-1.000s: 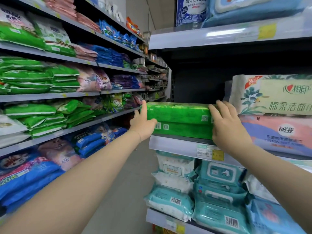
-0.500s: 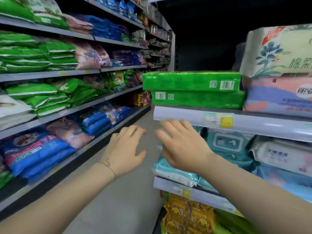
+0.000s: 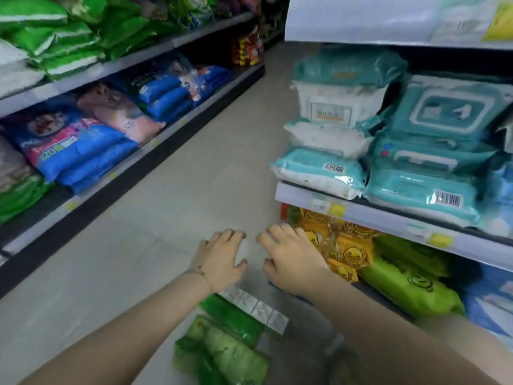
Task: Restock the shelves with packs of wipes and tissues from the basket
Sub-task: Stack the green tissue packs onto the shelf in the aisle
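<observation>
left hand point(image 3: 222, 261) and right hand point(image 3: 291, 259) hung empty, fingers spread, near green packs point(image 3: 231, 348) at lower centre. risk: glossy wrap slipping from a hasty grab.

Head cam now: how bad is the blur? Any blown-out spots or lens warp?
Head view: soft all over, worst on the green packs at the bottom; left hand and right hand fairly crisp; top shelf strip washed out; wide-angle lens bows the shelf lines.

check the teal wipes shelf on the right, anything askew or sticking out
The bottom-left teal pack juts past the shelf edge, and the white packs stacked on it sit crooked and crumpled. Nothing spilled.
</observation>
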`<action>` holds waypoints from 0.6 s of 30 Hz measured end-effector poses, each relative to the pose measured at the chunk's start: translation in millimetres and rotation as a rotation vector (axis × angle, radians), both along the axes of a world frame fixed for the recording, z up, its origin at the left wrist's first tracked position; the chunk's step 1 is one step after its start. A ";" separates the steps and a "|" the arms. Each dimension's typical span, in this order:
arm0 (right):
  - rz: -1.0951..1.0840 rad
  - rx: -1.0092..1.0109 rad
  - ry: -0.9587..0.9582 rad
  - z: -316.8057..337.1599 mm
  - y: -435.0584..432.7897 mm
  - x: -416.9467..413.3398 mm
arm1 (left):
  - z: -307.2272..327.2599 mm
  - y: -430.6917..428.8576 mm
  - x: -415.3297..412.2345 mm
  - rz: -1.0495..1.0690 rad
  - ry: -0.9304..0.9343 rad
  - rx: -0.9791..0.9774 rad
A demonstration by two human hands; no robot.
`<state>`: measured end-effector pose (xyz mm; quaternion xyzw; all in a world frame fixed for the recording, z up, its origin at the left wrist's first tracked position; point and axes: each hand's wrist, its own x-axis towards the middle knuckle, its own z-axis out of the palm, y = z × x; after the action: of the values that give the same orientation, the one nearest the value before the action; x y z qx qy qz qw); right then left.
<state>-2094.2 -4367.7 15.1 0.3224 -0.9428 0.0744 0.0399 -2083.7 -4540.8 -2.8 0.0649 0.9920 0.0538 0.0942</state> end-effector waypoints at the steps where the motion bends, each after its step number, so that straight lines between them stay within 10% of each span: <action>1: -0.019 0.004 -0.060 -10.9 -1.3 1.0 | -14.1 -1.8 2.0 0.015 -0.048 -0.008; 18: -0.216 -0.012 -0.518 -94.8 -7.5 1.1 | -215.6 9.9 10.2 0.221 -0.547 -0.026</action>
<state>-2093.1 -4375.2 -79.6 0.1901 -0.9501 0.1551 -0.1926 -2073.5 -4530.9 -218.4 -0.0617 0.9314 0.0663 0.3525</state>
